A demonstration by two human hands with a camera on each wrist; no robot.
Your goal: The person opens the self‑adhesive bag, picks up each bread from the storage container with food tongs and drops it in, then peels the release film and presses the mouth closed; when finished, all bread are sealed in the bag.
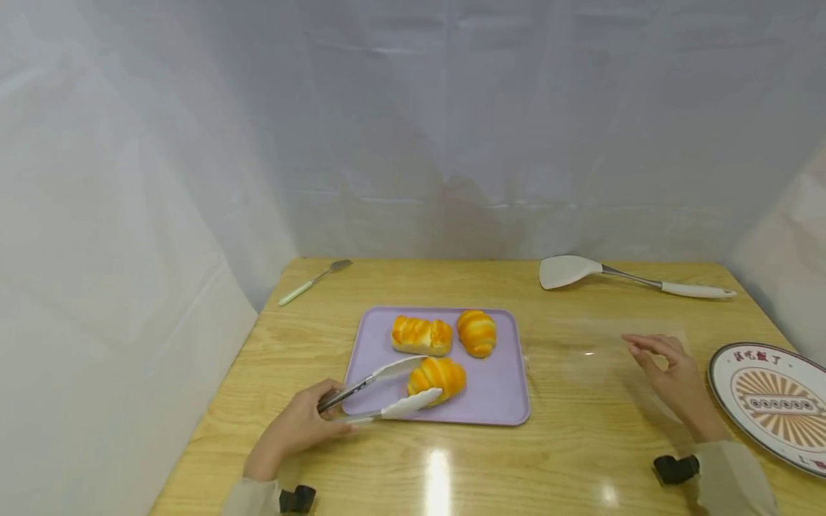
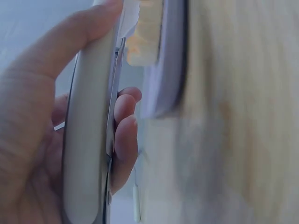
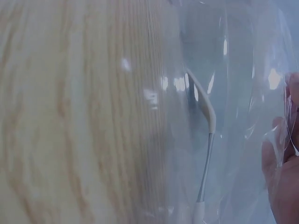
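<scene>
My left hand (image 1: 300, 426) grips the metal handles of white-tipped tongs (image 1: 409, 405). The tongs' arms are spread, one on each side of the nearest croissant-shaped bread (image 1: 448, 376) on a lilac tray (image 1: 500, 401). In the left wrist view, thumb and fingers lie along the tongs handle (image 2: 86, 135). Behind that bread sit a loaf-shaped roll (image 1: 421, 337) and a second croissant (image 1: 476, 333). To the tray's right, my right hand (image 1: 674, 380) pinches the edge of a clear plastic bag (image 1: 574, 358), which fills much of the right wrist view.
A white spatula (image 1: 568, 272) lies at the back right of the wooden table (image 1: 387, 466). At the back left is a small spoon-like utensil with a pale green handle (image 1: 297, 292). A patterned plate (image 1: 725, 373) stands beside my right forearm. White sheeting (image 1: 413, 143) surrounds the table.
</scene>
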